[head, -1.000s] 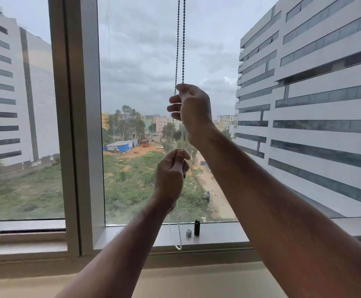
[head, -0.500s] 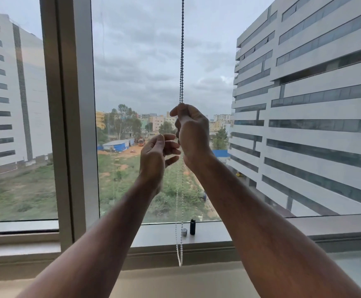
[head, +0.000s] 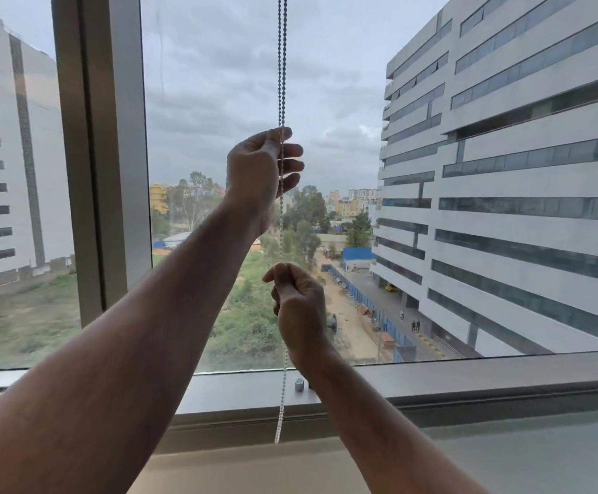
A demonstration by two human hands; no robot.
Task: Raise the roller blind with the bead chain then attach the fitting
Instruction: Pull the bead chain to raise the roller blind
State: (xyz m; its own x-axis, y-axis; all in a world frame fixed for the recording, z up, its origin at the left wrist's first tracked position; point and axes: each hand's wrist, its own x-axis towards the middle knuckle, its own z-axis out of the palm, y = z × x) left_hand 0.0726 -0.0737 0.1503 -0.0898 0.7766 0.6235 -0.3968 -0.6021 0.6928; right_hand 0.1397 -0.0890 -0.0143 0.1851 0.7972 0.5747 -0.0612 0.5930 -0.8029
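The metal bead chain (head: 282, 65) hangs down the middle of the window pane, and its loop ends below the sill (head: 278, 436). My left hand (head: 260, 172) is the higher one, pinching the chain between thumb and forefinger with the other fingers spread. Lower down, my right hand (head: 299, 304) is closed in a fist around the chain. A small silver fitting (head: 299, 384) stands on the window sill (head: 468, 377) right beside my right wrist. The roller blind itself is out of view above.
A thick grey window mullion (head: 101, 155) runs upright to the left of the chain. A dark small piece next to the silver fitting is mostly hidden by my right wrist. A pale ledge (head: 504, 454) lies below the sill.
My right hand has come down from the upper grip to the lower one with the chain. My left hand has risen from below it and taken the chain higher up.
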